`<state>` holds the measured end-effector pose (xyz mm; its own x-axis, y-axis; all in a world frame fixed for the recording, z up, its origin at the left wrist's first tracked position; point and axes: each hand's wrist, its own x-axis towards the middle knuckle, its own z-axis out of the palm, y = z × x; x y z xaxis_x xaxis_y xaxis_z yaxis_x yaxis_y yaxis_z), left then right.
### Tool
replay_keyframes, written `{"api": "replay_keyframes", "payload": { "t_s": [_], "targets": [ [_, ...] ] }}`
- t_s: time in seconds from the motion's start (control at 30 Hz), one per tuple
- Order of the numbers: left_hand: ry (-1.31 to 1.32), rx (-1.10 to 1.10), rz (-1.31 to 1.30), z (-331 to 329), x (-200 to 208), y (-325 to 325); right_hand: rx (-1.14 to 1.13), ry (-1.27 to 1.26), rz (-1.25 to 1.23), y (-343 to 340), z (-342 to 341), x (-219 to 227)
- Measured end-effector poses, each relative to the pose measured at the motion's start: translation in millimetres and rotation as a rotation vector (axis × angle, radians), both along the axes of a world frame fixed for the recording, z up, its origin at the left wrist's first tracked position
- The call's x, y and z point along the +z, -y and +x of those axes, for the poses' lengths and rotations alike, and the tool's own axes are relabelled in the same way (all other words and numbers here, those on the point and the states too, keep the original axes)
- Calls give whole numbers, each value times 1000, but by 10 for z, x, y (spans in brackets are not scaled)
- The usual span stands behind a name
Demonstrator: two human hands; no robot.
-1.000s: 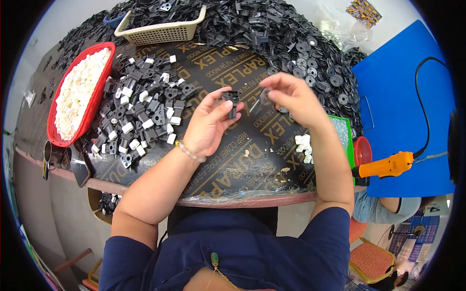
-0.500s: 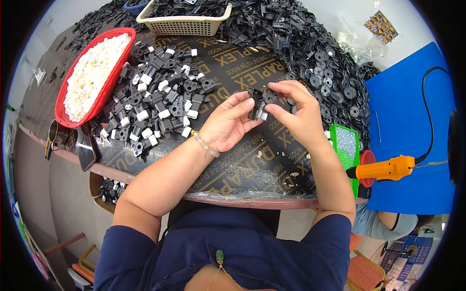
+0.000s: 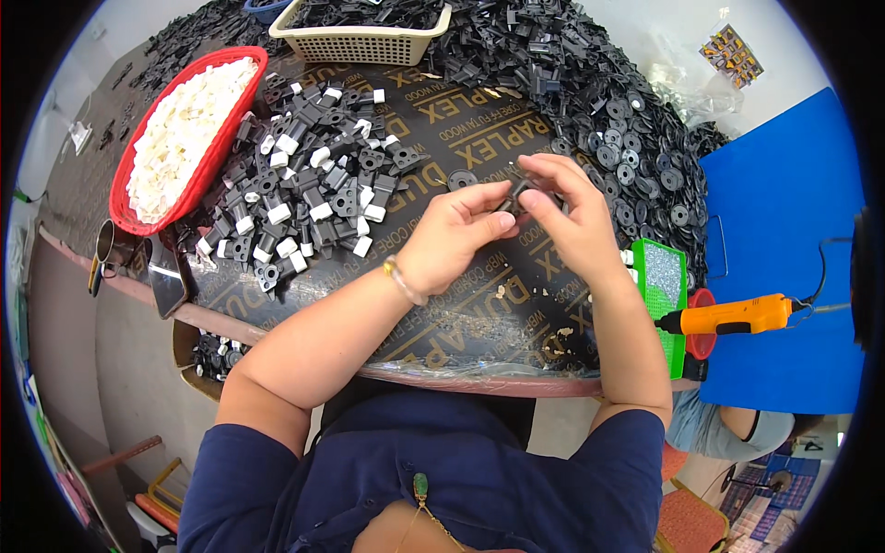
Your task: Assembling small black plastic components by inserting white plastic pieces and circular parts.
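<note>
Between the fingertips of both hands is a small black plastic part (image 3: 523, 188), mostly covered by the fingers. My left hand (image 3: 454, 230) pinches it from the left, thumb on top. From the other side my right hand (image 3: 573, 214) grips it with bent thumb and fingers. Just beyond my left fingers a round black disc (image 3: 462, 180) lies on the dark table (image 3: 442, 313). To the left spreads a heap of black plastic parts (image 3: 313, 175), many with white end pieces.
A red basket (image 3: 118, 198) of white pieces stands at left. A cream basket (image 3: 364, 46) holds black parts at the back. Black discs (image 3: 627, 157) are piled at right, near a green tray (image 3: 678, 355) of small metal pieces and an orange power screwdriver (image 3: 737, 316).
The black part has turned between my hands, and its pale end no longer shows. My left fingers have closed further around it. The whole view has shifted slightly.
</note>
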<state>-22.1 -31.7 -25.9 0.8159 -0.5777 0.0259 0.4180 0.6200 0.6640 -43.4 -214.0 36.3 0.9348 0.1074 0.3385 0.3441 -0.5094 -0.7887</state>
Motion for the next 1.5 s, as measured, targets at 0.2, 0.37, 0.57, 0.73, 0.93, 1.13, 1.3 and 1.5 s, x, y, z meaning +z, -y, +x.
{"api": "replay_keyframes", "payload": {
  "t_s": [0.2, 0.37, 0.57, 0.73, 0.93, 1.13, 1.3, 1.5],
  "targets": [
    [523, 30, 620, 19, 2, -34, 54, -271, 136, 211, -65, -50],
    [641, 22, 730, -43, 176, -90, 91, -214, 166, 237, -205, -43],
    [189, 118, 374, 114, 16, -68, -256, -272, -460, 543, -420, 111],
    [-64, 120, 93, 183, 8, -118, -294, -399, -895, 868, -740, -178],
    [-110, 84, 47, 193, 22, -132, -363, -286, -947, 914, -764, -313],
    [-82, 55, 66, 125, 50, -75, -326, -225, 62, 402, -527, -162],
    [-8, 146, 87, 101, -11, -50, -83, -326, 544, 14, -300, -232],
    [70, 236, 131, 79, 37, -42, -14, -439, 818, -192, -194, -265]
  ]
}}
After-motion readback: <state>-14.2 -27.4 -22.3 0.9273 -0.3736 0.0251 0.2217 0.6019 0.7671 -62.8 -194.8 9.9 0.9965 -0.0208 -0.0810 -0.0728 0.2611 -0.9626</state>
